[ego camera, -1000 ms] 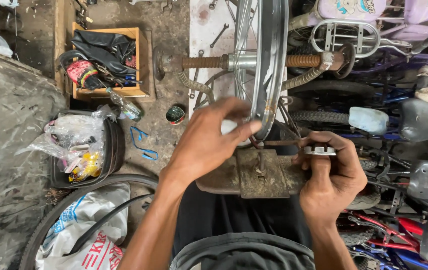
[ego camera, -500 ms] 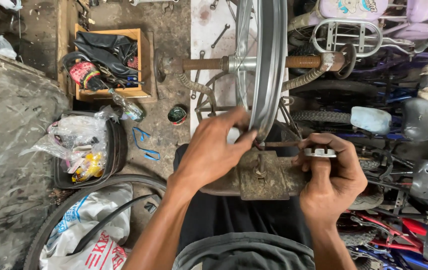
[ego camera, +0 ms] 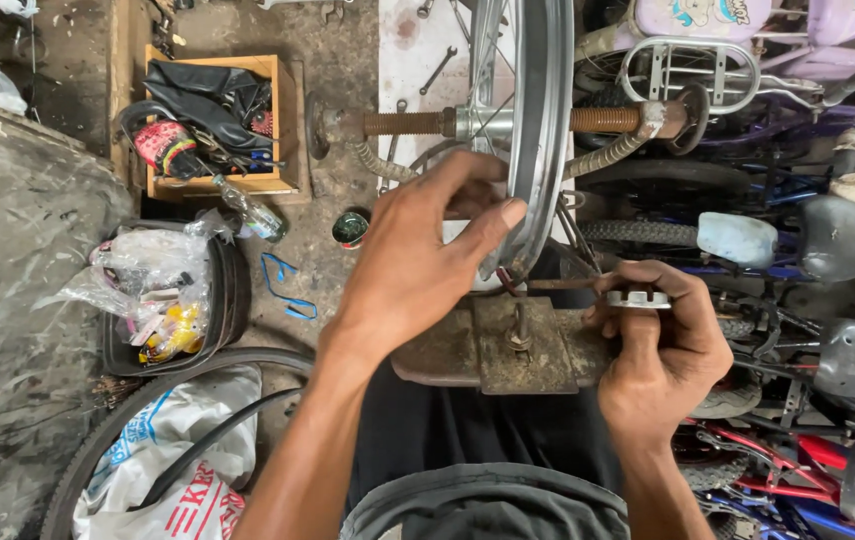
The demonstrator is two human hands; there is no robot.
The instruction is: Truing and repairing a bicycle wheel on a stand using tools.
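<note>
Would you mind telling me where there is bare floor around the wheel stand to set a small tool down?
Free: the concrete strip between the wooden box and the pale board, down past the small tin and blue strap. Crowded: bikes fill the right; bags and a tyre fill the lower left. The left hand grips the rim; the right hand holds a spoke tool.

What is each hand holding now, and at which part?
Left hand grips the wheel rim at its lower edge; right hand pinches a small metal spoke tool.
</note>
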